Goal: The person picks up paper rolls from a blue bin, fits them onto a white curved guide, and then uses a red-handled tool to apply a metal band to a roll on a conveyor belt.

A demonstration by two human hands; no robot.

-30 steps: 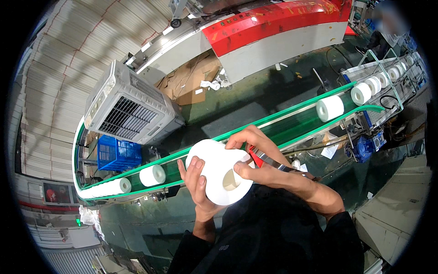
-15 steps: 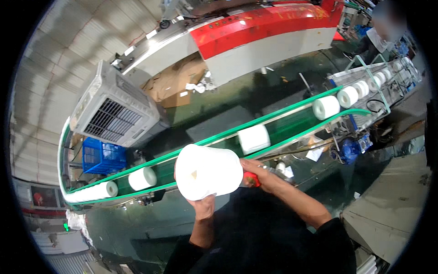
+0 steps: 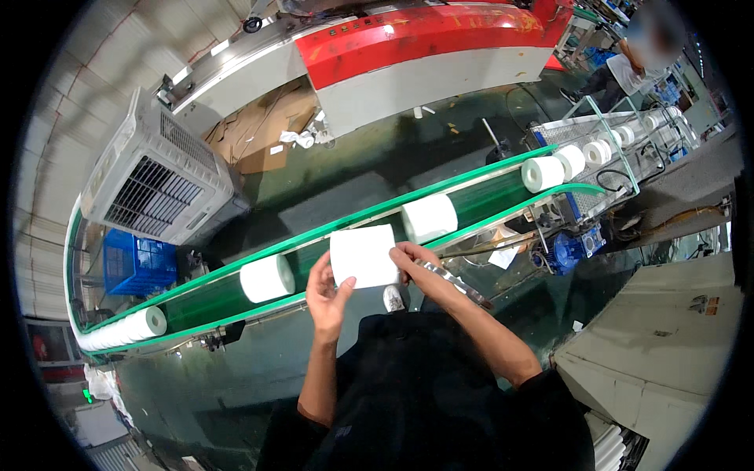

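Observation:
In front of me, over the near rail of the conveyor, I hold a white paper roll (image 3: 366, 257), its curved side toward me. My left hand (image 3: 323, 297) grips its left end, thumb on the near side and fingers behind. Curled fingers of my right hand (image 3: 414, 259) touch its right end. A silvery metal tool (image 3: 463, 287) sticks out from that right hand along the wrist; its handle is hidden in the palm. On the green conveyor (image 3: 491, 188), one white roll (image 3: 430, 217) lies just behind to the right and another roll (image 3: 267, 279) to the left.
More rolls (image 3: 542, 174) line the conveyor's right end, and several sit close together at its left end (image 3: 147, 322). Beyond stand a grey air cooler (image 3: 157, 177), a blue crate (image 3: 141, 263) and a red-and-white machine (image 3: 428, 47). A blue motor (image 3: 559, 253) sits below right. A person (image 3: 620, 74) is at far right.
The held roll has moved away from me toward the conveyor and turned from end-on to side-on. The red part seen at my right hand is hidden now. Conveyor rolls have shifted left.

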